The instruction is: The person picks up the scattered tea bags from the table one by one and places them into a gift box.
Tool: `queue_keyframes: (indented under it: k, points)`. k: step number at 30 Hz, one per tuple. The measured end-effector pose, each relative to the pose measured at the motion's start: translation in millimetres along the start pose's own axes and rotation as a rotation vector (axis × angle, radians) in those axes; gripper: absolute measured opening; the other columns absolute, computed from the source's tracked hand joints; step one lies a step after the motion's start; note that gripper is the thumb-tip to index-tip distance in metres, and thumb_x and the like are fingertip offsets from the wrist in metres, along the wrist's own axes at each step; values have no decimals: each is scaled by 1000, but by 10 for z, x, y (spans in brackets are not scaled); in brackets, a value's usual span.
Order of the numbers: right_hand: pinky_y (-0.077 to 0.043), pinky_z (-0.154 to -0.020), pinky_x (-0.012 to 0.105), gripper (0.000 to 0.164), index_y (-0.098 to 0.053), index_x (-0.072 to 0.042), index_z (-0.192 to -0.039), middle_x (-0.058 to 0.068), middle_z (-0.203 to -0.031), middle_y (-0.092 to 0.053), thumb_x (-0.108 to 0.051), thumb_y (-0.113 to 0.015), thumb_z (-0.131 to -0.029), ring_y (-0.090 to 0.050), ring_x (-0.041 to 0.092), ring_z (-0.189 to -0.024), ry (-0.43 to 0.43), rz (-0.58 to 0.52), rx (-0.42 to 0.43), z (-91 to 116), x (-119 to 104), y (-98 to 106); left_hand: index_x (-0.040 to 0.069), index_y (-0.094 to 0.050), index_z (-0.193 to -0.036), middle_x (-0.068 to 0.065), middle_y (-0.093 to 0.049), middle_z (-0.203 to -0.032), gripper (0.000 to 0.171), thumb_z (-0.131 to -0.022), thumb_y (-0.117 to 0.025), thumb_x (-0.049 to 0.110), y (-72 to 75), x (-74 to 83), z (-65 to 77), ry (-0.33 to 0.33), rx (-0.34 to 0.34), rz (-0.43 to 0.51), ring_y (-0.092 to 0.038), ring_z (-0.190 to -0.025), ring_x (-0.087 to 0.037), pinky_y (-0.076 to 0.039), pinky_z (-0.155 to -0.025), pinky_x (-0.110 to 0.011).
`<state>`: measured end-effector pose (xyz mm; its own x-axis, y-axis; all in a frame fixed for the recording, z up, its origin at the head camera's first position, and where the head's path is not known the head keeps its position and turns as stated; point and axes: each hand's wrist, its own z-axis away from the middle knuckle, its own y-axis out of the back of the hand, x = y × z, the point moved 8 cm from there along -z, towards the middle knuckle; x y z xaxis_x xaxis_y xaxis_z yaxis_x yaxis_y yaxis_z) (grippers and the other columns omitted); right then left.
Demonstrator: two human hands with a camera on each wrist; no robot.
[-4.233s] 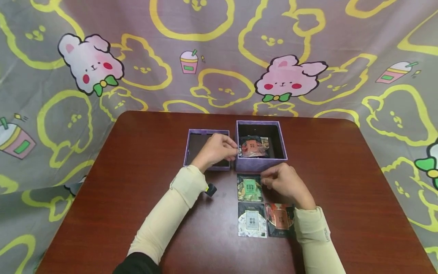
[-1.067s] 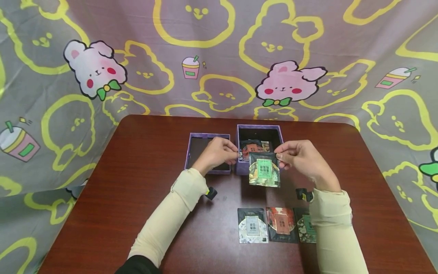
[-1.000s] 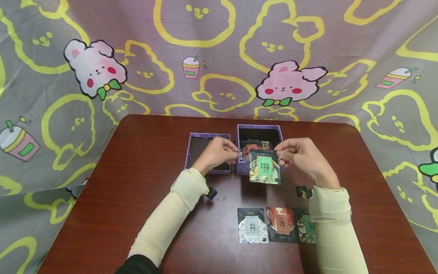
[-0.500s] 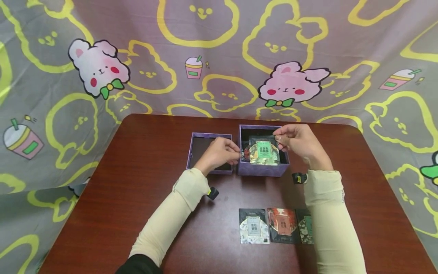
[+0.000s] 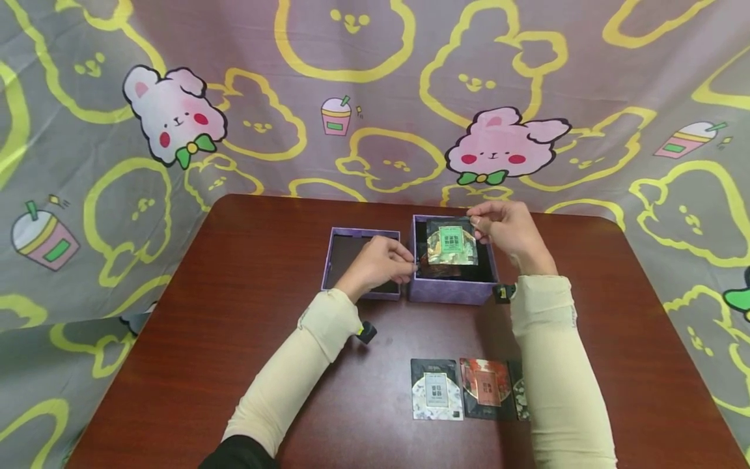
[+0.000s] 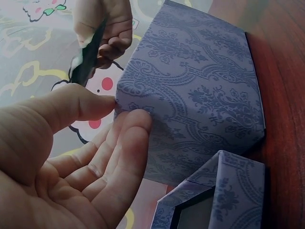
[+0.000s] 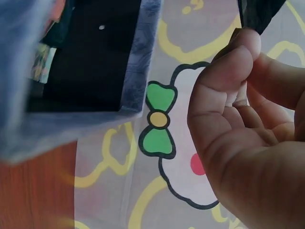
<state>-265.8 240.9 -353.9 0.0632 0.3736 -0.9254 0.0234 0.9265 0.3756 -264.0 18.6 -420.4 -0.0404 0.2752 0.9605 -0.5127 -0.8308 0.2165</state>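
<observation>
My right hand (image 5: 506, 234) pinches a black tea sachet with a green label (image 5: 451, 241) by its upper right corner. The sachet hangs over the open purple box (image 5: 451, 292), apart from the contents below. In the right wrist view only a dark piece of the sachet (image 7: 259, 14) shows above my fingertips. My left hand (image 5: 377, 264) pinches the left wall of the box near its rim; the left wrist view shows thumb and forefinger at that patterned edge. Inside the box, sachets lie partly hidden, one of them reddish (image 5: 442, 268).
Left of the box lies its shallow purple lid (image 5: 325, 264), under my left hand. Nearer on the brown table (image 5: 234, 312) lie a white-patterned sachet (image 5: 436, 391), a red one (image 5: 486, 387) and a dark one (image 5: 521, 394) partly behind my right sleeve. A printed curtain (image 5: 375, 98) hangs behind.
My right hand has picked the green-labelled sachet off the table and carried it up and away until it hangs over the box. The left hand has kept its place at the box.
</observation>
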Motion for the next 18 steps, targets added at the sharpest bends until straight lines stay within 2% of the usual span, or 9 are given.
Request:
queue_keyframes:
  k: [3, 8, 10, 14, 18]
  points:
    - [-58, -62, 26, 19, -66, 9, -114, 14, -92, -68, -2, -63, -99, -64, 19, -70, 4, 18, 6, -25, -9, -5, -5, -69, -96, -12, -73, -80, 13, -89, -76, 3, 5, -8, -4, 0, 1, 2, -72, -70, -29, -60, -75, -52]
    - [-59, -68, 24, 37, -60, 3, -133, 26, -112, -67, -5, -66, -98, -71, 20, -80, -40, 102, -76, -8, 58, -25, -5, -69, -96, -11, -73, -81, 13, -89, -76, 3, 8, -5, -7, 1, 0, -4, -72, -71, -29, -61, -72, -48]
    - [-59, -71, 26, 42, -57, 0, -138, 27, -116, -66, -7, -67, -97, -72, 18, -82, -53, 139, -81, 14, 77, 8, -5, -70, -96, -11, -73, -81, 13, -89, -76, 3, 12, 6, -6, -3, 4, -8, -72, -71, -30, -61, -72, -49]
    - [-61, -74, 33, 39, -60, -1, -134, 26, -113, -68, -8, -68, -97, -72, 19, -82, -48, 154, -38, 59, 73, 108, -5, -69, -96, -11, -73, -80, 13, -89, -76, 3, 12, 15, -5, -6, 6, -13, -72, -71, -29, -61, -72, -48]
    - [-61, -72, 29, 34, -62, 6, -126, 21, -105, -70, -11, -69, -97, -72, 20, -81, -36, 141, -14, 123, 92, 196, -6, -69, -96, -11, -73, -80, 12, -89, -75, 2, 9, 4, -3, -7, 9, -4, -72, -70, -28, -61, -74, -51]
